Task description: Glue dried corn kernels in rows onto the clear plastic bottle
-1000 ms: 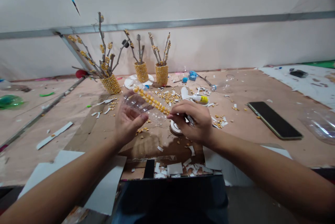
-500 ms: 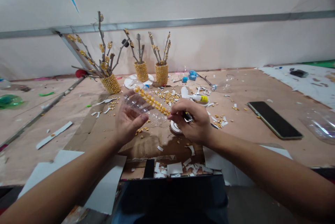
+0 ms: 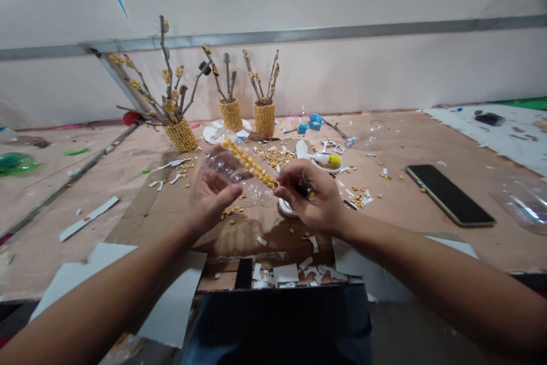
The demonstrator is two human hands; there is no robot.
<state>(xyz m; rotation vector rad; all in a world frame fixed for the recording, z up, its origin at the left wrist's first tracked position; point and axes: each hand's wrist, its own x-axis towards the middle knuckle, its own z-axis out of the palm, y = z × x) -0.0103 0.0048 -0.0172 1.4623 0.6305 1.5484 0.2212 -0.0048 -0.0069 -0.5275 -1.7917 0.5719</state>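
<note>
- Head view, left hand (image 3: 210,199): partly open, fingers curved behind a clear plastic bottle (image 3: 228,171), thumb extended along its near side. The bottle is supported in this hand, tilted, above the cardboard (image 3: 149,214).
- Head view, right hand (image 3: 318,197): thumb and forefinger drawn together at the lower end of the double row of corn kernels (image 3: 250,165) on the bottle. Whether a kernel sits between the fingertips cannot be told. A dark object (image 3: 305,187) shows in the curl of the other fingers; whether it is gripped cannot be confirmed.
- Head view, step in hand: judged to be placing or pressing a kernel at the row's lower end. Most of the bottle's visible wall is bare.
- Head view, requirement of the next move: in this inspector's judgement, a steady left-hand hold and light, accurate fingertip pressure, since the thin wall probably flexes and fresh kernels could slide.
- Head view, supplies: loose kernels (image 3: 273,155) lie beyond the hands; a white glue bottle (image 3: 328,159) with a yellow label lies on its side near them.
- Head view, surroundings: three kernel-covered pots (image 3: 264,121) holding twigs stand at the back; a phone (image 3: 450,195) lies to the right.
</note>
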